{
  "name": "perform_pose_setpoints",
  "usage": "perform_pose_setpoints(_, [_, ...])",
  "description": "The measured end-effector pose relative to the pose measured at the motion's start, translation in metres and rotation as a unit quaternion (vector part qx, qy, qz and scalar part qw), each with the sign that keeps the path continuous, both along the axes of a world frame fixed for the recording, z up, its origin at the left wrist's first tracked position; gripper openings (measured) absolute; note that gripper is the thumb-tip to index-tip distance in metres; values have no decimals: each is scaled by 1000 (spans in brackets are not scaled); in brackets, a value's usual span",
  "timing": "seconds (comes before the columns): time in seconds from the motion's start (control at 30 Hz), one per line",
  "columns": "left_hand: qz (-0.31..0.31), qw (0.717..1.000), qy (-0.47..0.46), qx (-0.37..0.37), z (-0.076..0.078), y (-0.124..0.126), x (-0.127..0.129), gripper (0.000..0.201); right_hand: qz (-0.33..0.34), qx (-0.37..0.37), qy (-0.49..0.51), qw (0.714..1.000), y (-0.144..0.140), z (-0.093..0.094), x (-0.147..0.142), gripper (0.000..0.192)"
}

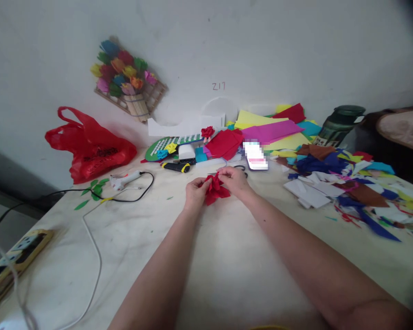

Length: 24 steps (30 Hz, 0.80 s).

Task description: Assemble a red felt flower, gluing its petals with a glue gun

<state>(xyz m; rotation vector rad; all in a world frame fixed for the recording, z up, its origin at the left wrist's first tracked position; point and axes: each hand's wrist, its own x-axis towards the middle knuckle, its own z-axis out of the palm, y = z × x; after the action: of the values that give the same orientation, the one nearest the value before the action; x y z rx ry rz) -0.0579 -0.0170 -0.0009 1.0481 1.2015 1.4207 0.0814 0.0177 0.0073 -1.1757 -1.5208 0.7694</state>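
Note:
Between my two hands, over the middle of the table, is a red paper flower [217,192] with crumpled, folded petals. My left hand [195,192] pinches its left side between thumb and fingers. At its upper right, my right hand [234,179] grips a petal edge with the fingertips. Just behind my hands lie a yellow-and-black utility knife [175,167] and a pair of dark-handled scissors [241,169], partly hidden by my right hand. A phone [255,155] with a lit screen leans beyond them.
Coloured paper sheets [271,133] lie along the wall. Paper scraps [358,183] cover the right side, near a dark green bottle [340,126]. Leftward are a glue gun [125,181], green paper leaves [95,189], a red plastic bag [89,146] and a power strip [20,266] with trailing cables.

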Motion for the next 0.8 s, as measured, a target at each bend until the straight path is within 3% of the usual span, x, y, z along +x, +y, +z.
perform_pose_setpoints(0.17, [17, 1000, -14, 14, -3, 3, -1, 37, 24, 30, 26, 999, -5, 4, -1, 9])
perform_pose_setpoints(0.33, [-8, 996, -5, 85, 2, -3, 1, 56, 39, 1, 59, 998, -8, 8, -1, 6])
perform_pose_setpoints(0.43, [-15, 994, 15, 103, 2, -3, 2, 44, 43, -17, 70, 996, -9, 10, -1, 7])
perform_pose_setpoints(0.57, [4, 996, 26, 79, 2, 0, 3, 16, 42, -46, 80, 995, -9, 13, -1, 7])
perform_pose_setpoints(0.7, [10, 999, 23, 28, 6, -2, 3, 22, 50, -55, 89, 993, -9, 11, -1, 7])
perform_pose_setpoints(0.8, [-5, 999, 32, 32, 9, -6, 1, 25, 56, -51, 92, 993, -8, 10, -1, 5])
